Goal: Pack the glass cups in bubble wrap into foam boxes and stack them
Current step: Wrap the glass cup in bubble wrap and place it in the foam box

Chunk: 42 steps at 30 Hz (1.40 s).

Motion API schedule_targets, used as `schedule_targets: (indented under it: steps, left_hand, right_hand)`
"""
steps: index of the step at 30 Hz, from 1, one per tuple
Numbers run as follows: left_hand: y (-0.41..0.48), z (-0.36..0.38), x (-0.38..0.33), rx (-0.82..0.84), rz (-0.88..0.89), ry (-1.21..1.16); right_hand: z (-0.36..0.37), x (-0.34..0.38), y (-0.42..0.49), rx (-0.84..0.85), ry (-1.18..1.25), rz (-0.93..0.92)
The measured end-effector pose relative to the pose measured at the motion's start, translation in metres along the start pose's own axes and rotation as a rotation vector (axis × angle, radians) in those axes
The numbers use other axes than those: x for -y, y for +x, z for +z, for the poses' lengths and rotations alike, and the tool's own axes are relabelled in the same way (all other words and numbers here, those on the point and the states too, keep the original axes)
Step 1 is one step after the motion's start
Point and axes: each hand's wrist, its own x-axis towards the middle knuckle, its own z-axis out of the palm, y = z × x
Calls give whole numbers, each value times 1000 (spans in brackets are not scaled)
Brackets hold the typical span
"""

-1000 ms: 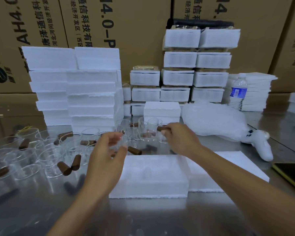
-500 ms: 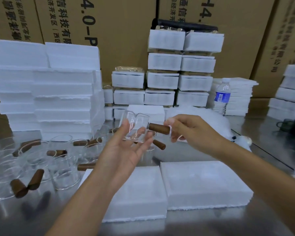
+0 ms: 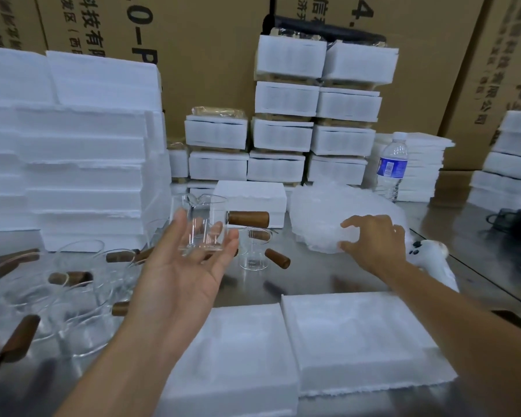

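My left hand (image 3: 184, 266) is raised palm up and carries a clear glass cup (image 3: 203, 224) on its straightened fingers, the cup's brown wooden handle (image 3: 248, 219) pointing right. My right hand (image 3: 373, 240) reaches to the pile of bubble wrap (image 3: 322, 218) and pinches its near edge between thumb and fingers. Two open foam box halves (image 3: 358, 335) lie side by side on the steel table in front of me. Several more glass cups with wooden handles (image 3: 254, 251) stand behind and to the left.
Tall stacks of foam boxes (image 3: 82, 164) rise at the left. Packed foam boxes (image 3: 313, 109) are stacked at the back against cardboard cartons. A water bottle (image 3: 392, 165) stands at the right, a white controller (image 3: 433, 260) lies near the table's right edge.
My right hand let go of the cup's wooden handle and moved right to the bubble wrap. The left hand keeps the cup on its fingers. The view shifted slightly right.
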Motion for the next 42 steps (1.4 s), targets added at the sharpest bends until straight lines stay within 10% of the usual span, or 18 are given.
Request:
schedule_targets:
  steps: [19,24,29,35,42]
  left_hand:
    - [-1,0,3,27,-26,25]
    - [-2,-2,-1,32,-29,9]
    - [-3,-2,-12,78,26,-38]
    - [-4,-7,-32,283,56,-134]
    - [-1,-19,-45,319,46,-266]
  right_hand:
    - [-2,-2,3,73,-351,-14]
    - [-7,6,2,-197,-32,5]
    - [-40,45,-17,-345,624,-392]
    - [-70,87,-74,-115,391,-847]
    - [-52,110,-119,212,134,-970]
